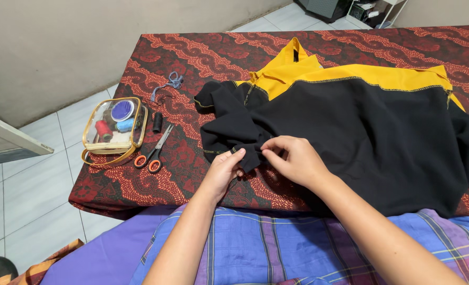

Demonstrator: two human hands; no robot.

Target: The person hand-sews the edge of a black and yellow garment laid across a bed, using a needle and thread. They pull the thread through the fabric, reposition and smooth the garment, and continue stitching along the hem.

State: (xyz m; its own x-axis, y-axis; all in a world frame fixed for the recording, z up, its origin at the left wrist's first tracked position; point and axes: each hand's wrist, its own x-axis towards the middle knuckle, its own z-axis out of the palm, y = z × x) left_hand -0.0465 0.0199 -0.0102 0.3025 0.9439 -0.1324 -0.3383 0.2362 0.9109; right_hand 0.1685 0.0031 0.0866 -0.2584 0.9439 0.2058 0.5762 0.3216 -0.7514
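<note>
A black shirt with yellow shoulders (361, 126) lies spread on a red patterned mattress (192, 58). Its left sleeve is bunched up near the front edge. My left hand (225, 169) pinches the sleeve's lower edge from the left. My right hand (293, 158) pinches the same sleeve edge from the right, fingertips close to those of the left. Whether a needle is between the fingers cannot be seen.
Orange-handled scissors (154, 153) and a black thread spool (157, 122) lie left of the sleeve. A clear pouch with gold trim (113, 129) holds several thread spools. A blue cord (171, 83) lies behind it. White floor tiles (28, 179) are on the left; a plaid cloth (276, 243) covers my lap.
</note>
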